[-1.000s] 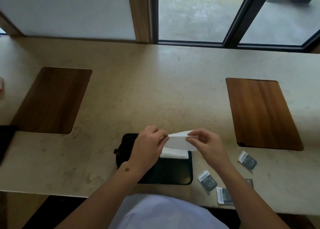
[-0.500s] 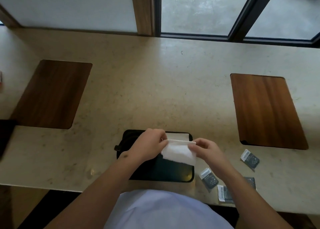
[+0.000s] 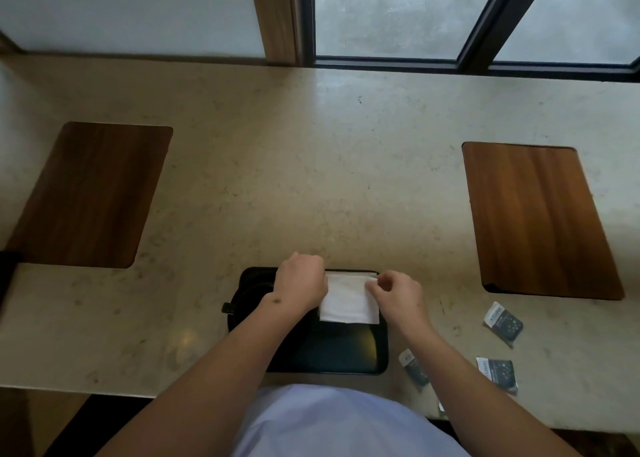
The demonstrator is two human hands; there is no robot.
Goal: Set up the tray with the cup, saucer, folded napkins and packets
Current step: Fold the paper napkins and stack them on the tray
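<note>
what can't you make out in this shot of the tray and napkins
All in the head view:
- Left part of the tray: covered by the left hand; cup and saucer cannot be confirmed.
- Napkin edges: under both hands, right hand included, so the grip is unclear.
- Print on the packets: too small to read.
- One packet: partly hidden by the right forearm.
</note>
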